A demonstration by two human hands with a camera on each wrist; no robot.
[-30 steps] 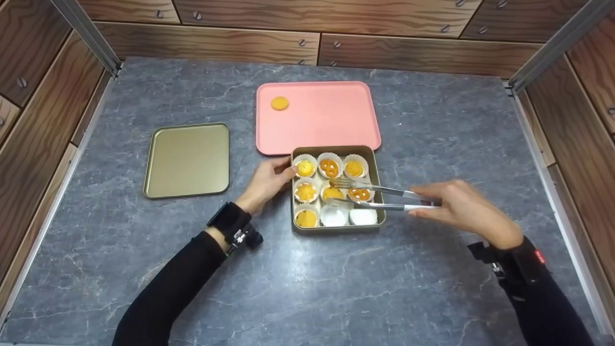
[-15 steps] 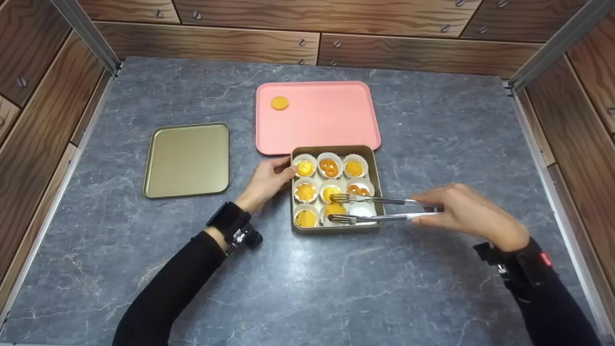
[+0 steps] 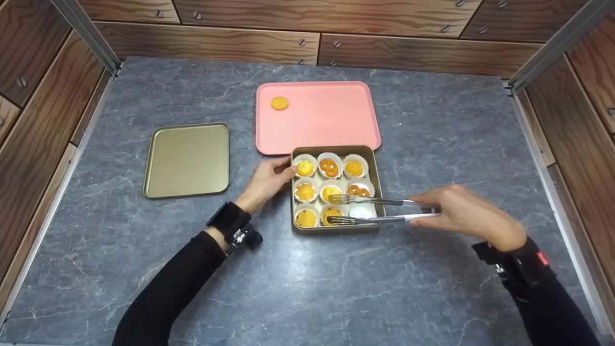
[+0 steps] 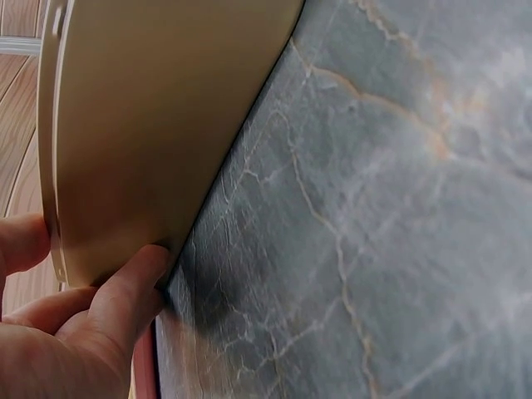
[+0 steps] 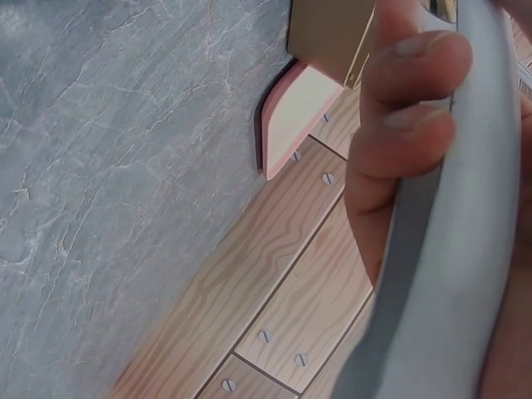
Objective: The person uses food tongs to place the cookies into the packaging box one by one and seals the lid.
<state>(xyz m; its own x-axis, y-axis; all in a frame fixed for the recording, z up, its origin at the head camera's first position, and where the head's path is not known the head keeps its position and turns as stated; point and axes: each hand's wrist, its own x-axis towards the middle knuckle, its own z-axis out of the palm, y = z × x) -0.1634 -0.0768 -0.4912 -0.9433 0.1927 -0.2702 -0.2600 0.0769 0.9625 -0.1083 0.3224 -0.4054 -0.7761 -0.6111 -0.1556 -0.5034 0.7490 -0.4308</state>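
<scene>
In the head view my left hand [image 3: 269,182] holds the gold square tin [image 3: 382,211] at its back left corner; in the left wrist view its thumb is at the rim and its fingers press the outer wall. My right hand [image 3: 463,211] grips silver food tongs [image 3: 384,219], whose tines spread apart over the tin. The tin holds white paper cups with yellow and orange cookies. A round dotted cookie [image 3: 330,213] lies in the front middle cup, partly under the lower tine. The front right paper cup [image 3: 362,211] shows white inside, partly covered by the tongs.
A pink tray [image 3: 326,120] lies behind the tin, a round yellow cookie [image 3: 279,103] at its back left. The gold lid [image 3: 190,161] is on the grey marbled table [image 3: 269,298] to the left. Wood-patterned panels [image 3: 206,43] stand along the back and sides.
The right hand has brought the tongs toward the front of the tin. The dotted cookie has come from over the middle cup into the front middle cup. The left hand stays put.
</scene>
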